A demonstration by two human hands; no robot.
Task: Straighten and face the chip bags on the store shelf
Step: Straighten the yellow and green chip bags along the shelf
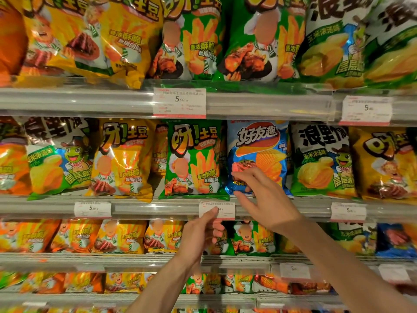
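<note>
A blue chip bag [257, 152] stands upright on the middle shelf between a green fries bag [194, 159] and a green-and-white bag [320, 159]. My right hand [264, 199] reaches up to the blue bag's lower edge, with the fingertips spread and touching its bottom left corner. Whether they pinch the bag I cannot tell. Lower down, my left hand [203, 233] is loosely curled in front of the shelf rail, thumb raised against a white price tag [222, 210], holding nothing.
Clear plastic rails [158, 208] with price tags front each shelf. Yellow, green and orange bags [121, 159] fill the shelves above, below and to both sides. Several upper bags [126, 41] lean forward over the rail.
</note>
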